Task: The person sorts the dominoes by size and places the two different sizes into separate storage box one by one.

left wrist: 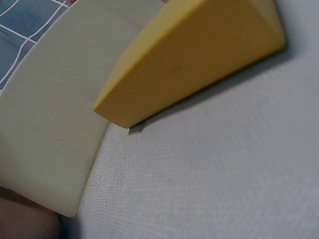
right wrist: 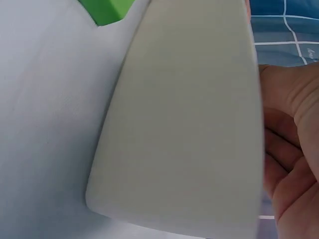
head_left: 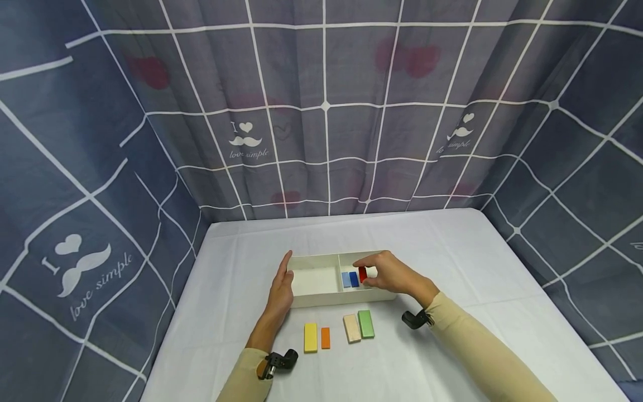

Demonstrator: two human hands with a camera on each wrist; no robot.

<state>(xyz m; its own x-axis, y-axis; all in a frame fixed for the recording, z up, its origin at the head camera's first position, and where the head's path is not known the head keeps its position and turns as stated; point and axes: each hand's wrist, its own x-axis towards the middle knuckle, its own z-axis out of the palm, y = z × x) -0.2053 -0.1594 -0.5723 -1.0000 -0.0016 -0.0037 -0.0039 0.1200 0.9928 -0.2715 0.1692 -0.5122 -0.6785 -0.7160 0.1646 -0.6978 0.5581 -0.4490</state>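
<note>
Right hand [head_left: 394, 273] in the right compartment of the white box [head_left: 321, 300]; its grip is narrow, thumb and fingers pinching the red block [head_left: 363, 274]. Red block lies just right of the dark blue block [head_left: 354, 279], which is next to the light blue block [head_left: 346, 280] by the divider [head_left: 340, 273]. Whether the red block rests on the box floor cannot be told. Left hand [head_left: 282, 287] lies along the box's left end, fingers straight, its grip wide and not closed round anything. On the desk [head_left: 241, 251], nearer the person: yellow block [head_left: 310, 338], orange block [head_left: 325, 338], beige block [head_left: 351, 328], green block [head_left: 366, 324]. Judgement on technique: align the red block's long side with the dark blue one, lower it without tilting, and release only once it sits flat. Part thumb and fingers slightly, since a wide release could nudge the neighbouring blue pieces. Steady left-hand pressure at the end wall should limit box sliding; the right wrist should clear the front wall.
</note>
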